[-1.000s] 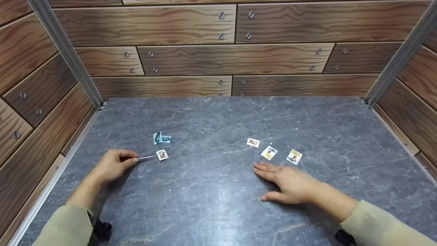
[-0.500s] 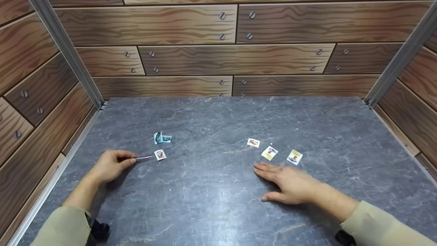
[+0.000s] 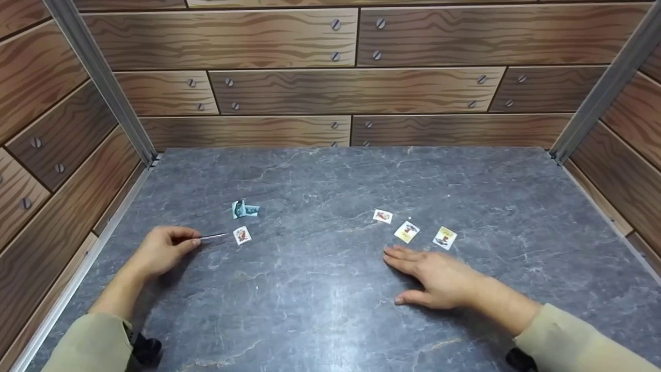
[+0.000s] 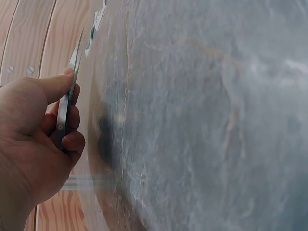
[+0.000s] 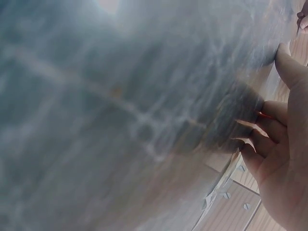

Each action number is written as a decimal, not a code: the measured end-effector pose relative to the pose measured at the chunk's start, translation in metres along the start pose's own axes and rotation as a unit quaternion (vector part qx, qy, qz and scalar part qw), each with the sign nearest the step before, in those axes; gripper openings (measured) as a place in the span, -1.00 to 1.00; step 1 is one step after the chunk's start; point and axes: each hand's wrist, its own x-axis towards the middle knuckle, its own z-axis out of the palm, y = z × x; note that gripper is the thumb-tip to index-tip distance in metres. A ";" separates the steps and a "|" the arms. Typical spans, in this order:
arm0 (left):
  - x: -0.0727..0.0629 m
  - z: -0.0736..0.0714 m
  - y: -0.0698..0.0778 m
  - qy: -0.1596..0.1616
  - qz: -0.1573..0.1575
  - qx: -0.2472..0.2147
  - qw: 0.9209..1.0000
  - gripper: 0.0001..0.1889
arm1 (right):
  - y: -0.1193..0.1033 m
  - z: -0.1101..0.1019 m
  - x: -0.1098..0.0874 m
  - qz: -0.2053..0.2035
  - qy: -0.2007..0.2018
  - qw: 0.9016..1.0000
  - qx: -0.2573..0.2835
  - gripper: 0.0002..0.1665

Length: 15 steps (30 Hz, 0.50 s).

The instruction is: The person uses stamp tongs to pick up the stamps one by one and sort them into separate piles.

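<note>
Fingers [image 3: 182,231] of the left hand [image 3: 161,251] curled and pinching here, thumb on top, and what they grip is a slim pair of metal tweezers [image 4: 63,113], left of centre in the head view, long axis nearly level, tip towards just before 3 o'clock! Straight off that tip, just apart from it, lies a small red-printed card [image 3: 241,235], with teal pieces [image 3: 245,209] at its 12 o'clock. And well across, just past the tweezers' 3 o'clock, the right hand [image 3: 436,279], palm down, fingers straight and gripping nothing, three little cards [image 3: 407,232] fanned from its 11 towards its 1!
</note>
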 end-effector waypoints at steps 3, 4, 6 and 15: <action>0.000 -0.002 0.001 0.004 -0.001 -0.004 1.000 -0.76 | 0.000 0.000 0.000 -0.002 -0.002 1.000 0.002 -0.01; 0.000 -0.003 0.002 0.004 -0.001 -0.007 1.000 -0.76 | 0.001 0.000 0.000 -0.001 -0.002 1.000 0.003 -0.01; 0.001 -0.004 0.004 0.005 -0.001 -0.011 1.000 -0.76 | 0.001 0.000 0.000 -0.002 -0.002 1.000 0.005 -0.02; 0.008 -0.006 0.024 0.025 0.031 -0.009 0.999 -0.80 | 0.001 0.001 0.000 0.006 -0.006 1.000 0.008 0.00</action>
